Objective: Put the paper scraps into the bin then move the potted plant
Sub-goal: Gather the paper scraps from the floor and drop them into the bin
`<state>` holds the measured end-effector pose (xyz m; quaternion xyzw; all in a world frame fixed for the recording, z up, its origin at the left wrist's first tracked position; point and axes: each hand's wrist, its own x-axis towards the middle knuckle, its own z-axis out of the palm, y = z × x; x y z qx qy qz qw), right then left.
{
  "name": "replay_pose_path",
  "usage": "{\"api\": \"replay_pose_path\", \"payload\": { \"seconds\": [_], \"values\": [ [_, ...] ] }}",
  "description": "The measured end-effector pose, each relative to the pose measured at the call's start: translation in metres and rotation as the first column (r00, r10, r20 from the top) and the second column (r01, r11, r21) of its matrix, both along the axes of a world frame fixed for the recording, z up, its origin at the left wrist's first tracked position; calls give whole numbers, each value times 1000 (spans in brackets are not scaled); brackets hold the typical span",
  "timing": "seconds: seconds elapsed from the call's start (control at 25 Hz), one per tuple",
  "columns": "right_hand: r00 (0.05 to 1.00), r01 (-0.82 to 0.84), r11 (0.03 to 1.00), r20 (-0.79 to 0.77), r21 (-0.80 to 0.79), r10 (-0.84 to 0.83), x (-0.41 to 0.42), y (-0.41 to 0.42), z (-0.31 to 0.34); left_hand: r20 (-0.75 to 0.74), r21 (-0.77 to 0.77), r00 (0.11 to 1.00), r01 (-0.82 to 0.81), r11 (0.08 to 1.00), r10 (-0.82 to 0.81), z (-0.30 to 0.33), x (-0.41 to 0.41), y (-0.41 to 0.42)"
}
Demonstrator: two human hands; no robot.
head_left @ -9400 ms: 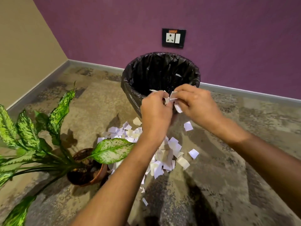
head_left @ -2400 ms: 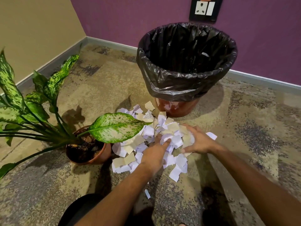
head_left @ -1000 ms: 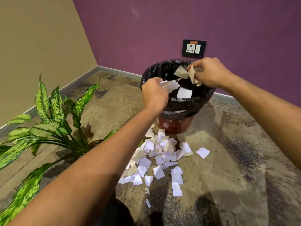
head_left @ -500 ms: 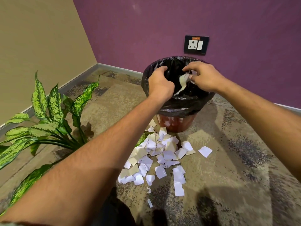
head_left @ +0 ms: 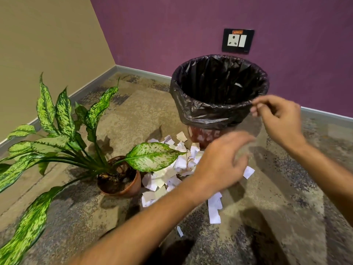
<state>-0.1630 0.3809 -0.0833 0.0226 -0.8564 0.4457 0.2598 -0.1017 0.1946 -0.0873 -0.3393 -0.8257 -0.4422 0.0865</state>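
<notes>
Hovering over the scraps (head_left: pixel 177 170), the left hand (head_left: pixel 222 162) is blurred, fingers spread and holding nothing. The right hand (head_left: pixel 279 116) hangs beside the bin (head_left: pixel 218 111) rim, fingers loosely curled, empty as far as shows. Scraps lie heaped on the floor (head_left: pixel 286 188) between bin and plant (head_left: pixel 118 175), touching the bin's base; the plant's pot stands just beside the heap, near the room's corner

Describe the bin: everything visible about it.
The bin is a round reddish-brown tub, upright on the patterned floor near the purple wall. A glossy black plastic liner is folded over its rim and hides most of the outside. The inside is dark; one pale scrap shows against the liner. Paper scraps lie at its base. Neither hand clearly touches it.
</notes>
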Motion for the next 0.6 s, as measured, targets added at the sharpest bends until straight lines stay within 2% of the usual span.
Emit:
{"api": "replay_pose_path", "payload": {
  "seconds": [0.08, 0.12, 0.2, 0.28, 0.36, 0.44, 0.6],
  "values": [
    [986, 52, 993, 153, 107, -69, 21, 15, -49, 148, -233, 989, 35, 972, 0, -43, 15, -12],
    [960, 57, 978, 258, 202, -109, 29, 26, -78, 218, -359, 974, 22, 933, 61, -65, 18, -20],
    [853, -31, 930, 495, 366, -167, 41, 44, -133, 331, -631, 909, 13, 776, 253, -99, 21, -38],
    [703, -157, 896, 684, 415, -193, 51, 54, -177, 424, -800, 799, 109, 590, 427, -122, 24, -57],
    [564, -198, 893, 792, 404, -233, 59, 53, -205, 444, -871, 721, 209, 443, 532, -139, 29, -74],
    [511, -248, 879, 826, 408, -239, 64, 44, -224, 400, -911, 700, 234, 340, 591, -153, 33, -86],
    [521, -353, 838, 831, 416, -194, 60, 13, -226, 393, -918, 606, 218, 331, 692, -171, 36, -100]
  ]
}}
